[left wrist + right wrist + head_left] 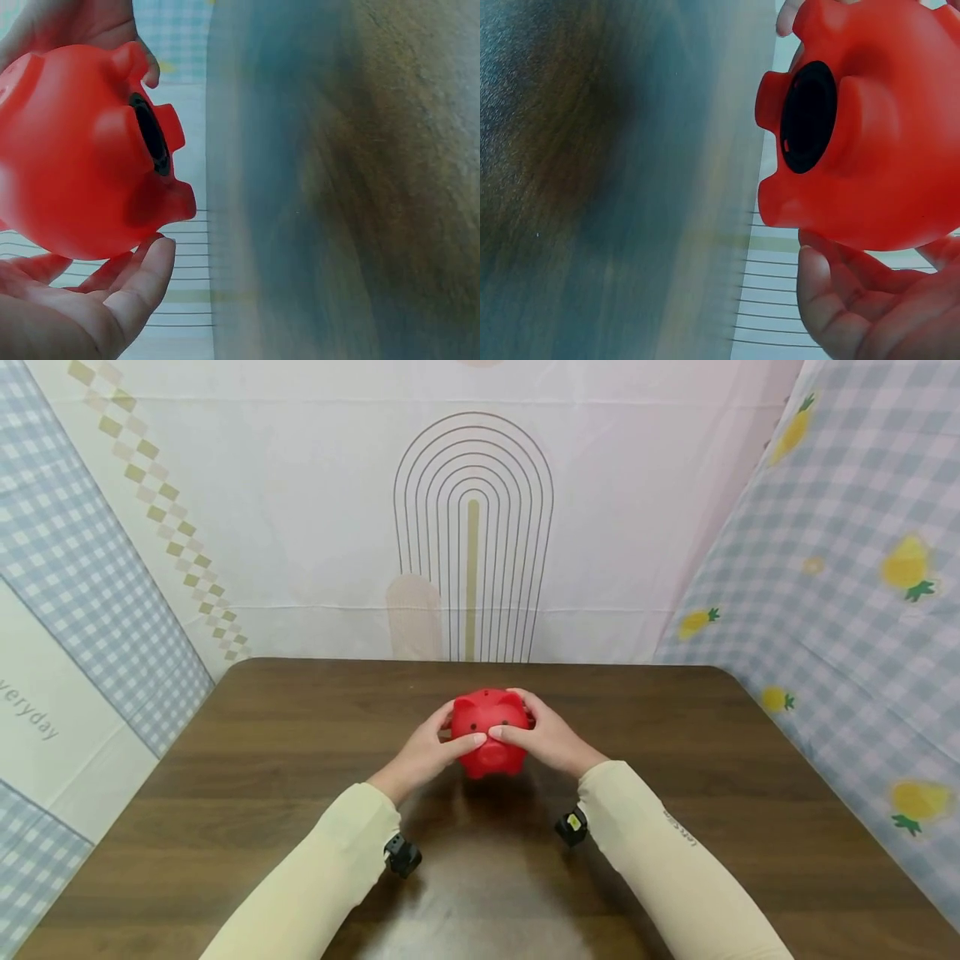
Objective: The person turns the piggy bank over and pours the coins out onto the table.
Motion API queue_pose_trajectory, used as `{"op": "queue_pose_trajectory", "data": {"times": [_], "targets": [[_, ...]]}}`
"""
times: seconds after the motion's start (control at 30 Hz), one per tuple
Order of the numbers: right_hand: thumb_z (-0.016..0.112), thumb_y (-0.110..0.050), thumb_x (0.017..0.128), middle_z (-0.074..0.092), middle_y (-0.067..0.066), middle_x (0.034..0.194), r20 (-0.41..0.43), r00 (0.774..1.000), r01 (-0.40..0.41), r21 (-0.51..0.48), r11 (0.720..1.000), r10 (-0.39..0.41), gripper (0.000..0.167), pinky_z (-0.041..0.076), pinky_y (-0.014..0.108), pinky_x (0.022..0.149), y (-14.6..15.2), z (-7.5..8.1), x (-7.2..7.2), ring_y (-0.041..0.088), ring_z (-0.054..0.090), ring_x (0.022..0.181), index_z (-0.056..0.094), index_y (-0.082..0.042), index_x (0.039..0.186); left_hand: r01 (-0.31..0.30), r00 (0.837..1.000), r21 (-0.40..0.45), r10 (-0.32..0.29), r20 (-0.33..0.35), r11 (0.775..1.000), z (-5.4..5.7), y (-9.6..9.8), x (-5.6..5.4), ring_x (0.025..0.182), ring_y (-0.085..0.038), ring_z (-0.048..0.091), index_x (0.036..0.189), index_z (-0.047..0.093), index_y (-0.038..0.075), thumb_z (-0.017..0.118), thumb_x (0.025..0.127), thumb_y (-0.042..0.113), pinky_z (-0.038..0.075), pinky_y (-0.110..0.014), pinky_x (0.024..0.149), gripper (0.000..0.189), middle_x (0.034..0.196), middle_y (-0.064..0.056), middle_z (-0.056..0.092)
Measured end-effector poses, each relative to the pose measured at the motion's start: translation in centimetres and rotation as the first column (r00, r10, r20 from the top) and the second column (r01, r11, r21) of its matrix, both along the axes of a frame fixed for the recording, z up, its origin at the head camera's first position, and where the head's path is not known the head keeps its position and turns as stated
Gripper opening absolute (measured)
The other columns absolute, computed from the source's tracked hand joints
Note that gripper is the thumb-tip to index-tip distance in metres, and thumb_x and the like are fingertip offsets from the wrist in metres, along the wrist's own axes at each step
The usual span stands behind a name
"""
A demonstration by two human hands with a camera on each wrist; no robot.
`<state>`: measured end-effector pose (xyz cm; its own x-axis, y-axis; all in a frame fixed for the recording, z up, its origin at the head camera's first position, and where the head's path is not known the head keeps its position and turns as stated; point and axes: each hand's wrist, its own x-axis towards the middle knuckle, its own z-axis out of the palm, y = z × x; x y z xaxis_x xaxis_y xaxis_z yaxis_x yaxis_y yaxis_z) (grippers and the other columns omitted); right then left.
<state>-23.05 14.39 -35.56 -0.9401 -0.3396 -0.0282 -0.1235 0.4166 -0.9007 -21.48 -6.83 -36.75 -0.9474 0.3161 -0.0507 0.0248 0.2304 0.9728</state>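
Note:
A red piggy bank (487, 708) with small ears, dark eyes and stubby feet is held above the table, its snout toward me. My left hand (424, 753) grips its left side, thumb across the front near the snout. From the other side my right hand (553, 737) grips it the same way, the two thumbs nearly meeting. Both wrist views show the round black plug (808, 116) in the belly between the feet. Fingers of the left hand (82, 315) curve along the bank's side in the left wrist view.
The dark wood table (300, 718) has rounded far corners. Behind it hangs a pale cloth (322, 510) with an arch print. Checked cloth with yellow fruit (840, 635) covers the right side, and blue checked cloth (90, 527) the left.

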Motion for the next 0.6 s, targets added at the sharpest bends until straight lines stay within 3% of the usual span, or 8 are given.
{"op": "queue_pose_trajectory", "data": {"times": [0.23,0.43,0.6], "targets": [[0.064,-0.034,0.089,0.052,0.011,0.129,0.048,0.999,0.005,-0.006,1.000,-0.005,0.065,0.052,0.041,0.089,0.3,0.3,0.0,0.030,0.051,0.115,0.036,-0.013,0.143,-0.039,0.999,-0.026,0.038,-0.020,0.999,-0.4,0.2,0.3,0.122,-0.029,0.048,0.149,0.034,0.017,0.069,0.086,0.033,0.051,-0.048,0.092,0.074,0.141,-0.007,0.047],[0.062,-0.034,0.090,0.050,0.013,0.132,0.157,0.987,0.046,-0.086,0.995,-0.032,0.064,0.053,0.043,0.088,0.4,0.1,-0.3,0.031,0.053,0.113,0.036,-0.011,0.144,-0.018,0.997,-0.050,0.014,-0.078,0.999,-0.9,0.3,0.6,0.123,-0.031,0.048,0.151,0.030,0.016,0.073,0.083,0.032,0.051,-0.046,0.092,0.082,0.144,-0.007,0.043],[0.058,-0.033,0.093,0.050,0.017,0.132,0.176,0.984,0.053,-0.112,0.992,-0.032,0.064,0.055,0.041,0.084,0.5,-0.2,-0.5,0.029,0.058,0.106,0.033,-0.007,0.146,-0.025,0.991,-0.102,0.012,-0.133,0.994,-1.1,0.3,0.9,0.123,-0.030,0.048,0.150,0.031,0.015,0.078,0.079,0.029,0.051,-0.048,0.092,0.087,0.144,-0.008,0.042]]}}
